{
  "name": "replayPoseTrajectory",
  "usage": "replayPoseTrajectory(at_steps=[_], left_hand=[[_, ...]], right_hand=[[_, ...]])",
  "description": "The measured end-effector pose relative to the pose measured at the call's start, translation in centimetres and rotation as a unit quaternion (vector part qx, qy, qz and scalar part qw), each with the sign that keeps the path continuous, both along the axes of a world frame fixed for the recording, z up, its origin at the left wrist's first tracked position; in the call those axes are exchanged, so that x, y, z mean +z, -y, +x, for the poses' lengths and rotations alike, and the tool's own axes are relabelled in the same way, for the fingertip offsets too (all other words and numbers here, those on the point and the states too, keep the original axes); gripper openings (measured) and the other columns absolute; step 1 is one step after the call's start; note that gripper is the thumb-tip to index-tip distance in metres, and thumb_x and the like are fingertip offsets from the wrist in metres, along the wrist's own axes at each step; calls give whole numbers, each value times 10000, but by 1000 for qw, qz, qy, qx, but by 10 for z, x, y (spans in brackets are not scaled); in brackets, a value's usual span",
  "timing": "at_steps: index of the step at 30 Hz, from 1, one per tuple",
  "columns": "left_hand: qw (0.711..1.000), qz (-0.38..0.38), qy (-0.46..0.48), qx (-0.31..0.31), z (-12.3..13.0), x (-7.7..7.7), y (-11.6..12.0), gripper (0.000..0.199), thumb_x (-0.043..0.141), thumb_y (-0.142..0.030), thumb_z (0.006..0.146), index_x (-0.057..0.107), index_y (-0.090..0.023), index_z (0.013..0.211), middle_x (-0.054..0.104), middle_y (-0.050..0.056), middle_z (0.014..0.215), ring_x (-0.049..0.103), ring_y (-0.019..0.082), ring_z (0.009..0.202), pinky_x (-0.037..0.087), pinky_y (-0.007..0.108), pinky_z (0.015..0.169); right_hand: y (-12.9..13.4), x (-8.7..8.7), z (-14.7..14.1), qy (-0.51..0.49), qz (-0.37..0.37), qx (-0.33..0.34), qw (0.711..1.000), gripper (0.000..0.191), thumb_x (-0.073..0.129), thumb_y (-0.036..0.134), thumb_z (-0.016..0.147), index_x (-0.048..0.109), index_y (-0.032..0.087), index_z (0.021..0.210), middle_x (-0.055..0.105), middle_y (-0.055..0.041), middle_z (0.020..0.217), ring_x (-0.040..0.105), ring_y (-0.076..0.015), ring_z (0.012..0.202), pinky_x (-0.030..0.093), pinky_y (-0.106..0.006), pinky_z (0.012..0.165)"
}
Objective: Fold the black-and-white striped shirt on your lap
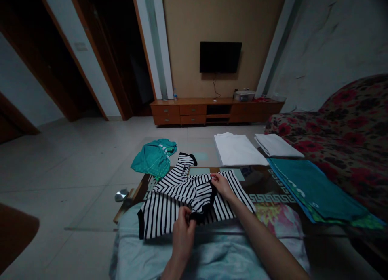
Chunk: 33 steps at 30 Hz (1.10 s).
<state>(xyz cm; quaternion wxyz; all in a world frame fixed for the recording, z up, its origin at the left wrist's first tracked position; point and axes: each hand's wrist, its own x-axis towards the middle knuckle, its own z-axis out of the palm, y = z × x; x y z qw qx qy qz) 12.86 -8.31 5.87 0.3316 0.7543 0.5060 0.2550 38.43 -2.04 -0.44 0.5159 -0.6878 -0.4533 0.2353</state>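
Note:
A black-and-white striped garment [160, 215] with black trim lies spread over the near part of the low table, partly folded over itself. My left hand [183, 231] pinches its black edge close to the front. Farther up and to the right, my right hand [222, 186] has its fingers closed on the striped cloth near another black band. The fingertips of both hands are partly hidden in the cloth. Under the garment's front edge is a pale blue floral cloth [224, 251].
A crumpled teal garment [151, 156] lies at the table's far left. Folded white cloths [238, 150] [279, 145] and a folded teal garment [321, 191] lie to the right, beside a floral sofa [342, 130]. A round metal object [121, 195] sits at the left edge.

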Motion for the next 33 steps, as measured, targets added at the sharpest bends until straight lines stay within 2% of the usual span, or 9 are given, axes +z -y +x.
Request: replayPoseTrajectory(at_steps=[4, 7, 15, 21, 24, 26, 28, 30, 33], left_hand=[[987, 1, -154, -53, -6, -11, 7, 179, 399, -168, 823, 476, -221, 975, 671, 47, 826, 651, 197, 772, 384, 256, 632], [972, 0, -222, -82, -11, -10, 7, 201, 409, -212, 855, 507, -229, 1030, 690, 70, 918, 655, 229, 872, 382, 272, 661], [986, -26, -129, -99, 0, 2, -1, 128, 381, -180, 856, 498, -220, 890, 675, 56, 869, 640, 179, 834, 387, 240, 644], [965, -65, -223, -125, -14, 9, -11, 117, 446, -273, 874, 548, -216, 876, 671, 41, 803, 638, 202, 789, 381, 260, 648], [980, 4, -174, -93, -22, 13, -30, 199, 381, -291, 915, 560, -205, 912, 657, 56, 877, 618, 191, 832, 423, 276, 716], [980, 96, -166, -56, -25, 13, -51, 215, 375, -175, 889, 569, -181, 982, 627, 91, 1012, 578, 205, 969, 427, 308, 832], [963, 177, -201, -18, -29, 12, -74, 334, 390, -46, 806, 579, -165, 1054, 570, 119, 1156, 499, 238, 1112, 394, 361, 921], [943, 219, -250, 10, -35, 10, -96, 449, 392, 17, 741, 587, -183, 1092, 526, 113, 1242, 442, 263, 1175, 368, 411, 946], [927, 242, -285, 19, -50, 4, -122, 405, 401, -6, 760, 609, -209, 1043, 519, 90, 1261, 434, 268, 1171, 351, 449, 943]], right_hand=[[-5, -2, 5, -9, 26, -6, 1000, 251, 519, 158, 720, 671, 137, 917, 693, -65, 871, 629, -171, 784, 496, -318, 787], [-7, 0, 8, -15, 42, -13, 999, 208, 520, 172, 729, 675, 143, 864, 698, -72, 878, 635, -181, 819, 491, -332, 820], [-22, 27, 7, -19, 92, -16, 995, 232, 500, 210, 765, 670, 147, 910, 698, -65, 924, 637, -176, 864, 483, -309, 838], [-7, 45, 7, 166, -46, 30, 985, 143, 588, 177, 740, 723, 178, 789, 710, -77, 854, 624, -215, 841, 440, -320, 822], [-11, 60, -11, 262, -79, 45, 961, 201, 574, 304, 820, 734, 185, 842, 706, -99, 946, 599, -233, 963, 394, -315, 879], [-23, 69, -30, 312, -132, 77, 938, 311, 516, 398, 867, 735, 178, 866, 709, -111, 955, 605, -236, 966, 395, -310, 860], [-39, 74, -48, 306, -197, 106, 925, 397, 490, 465, 872, 737, 155, 850, 711, -136, 938, 622, -251, 932, 410, -315, 813], [-54, 73, -63, 278, -238, 119, 923, 422, 520, 503, 841, 736, 141, 816, 712, -150, 913, 633, -261, 896, 420, -313, 764], [-69, 62, -76, 244, -242, 123, 931, 283, 627, 430, 764, 731, 168, 773, 719, -100, 856, 642, -230, 834, 421, -274, 709]])
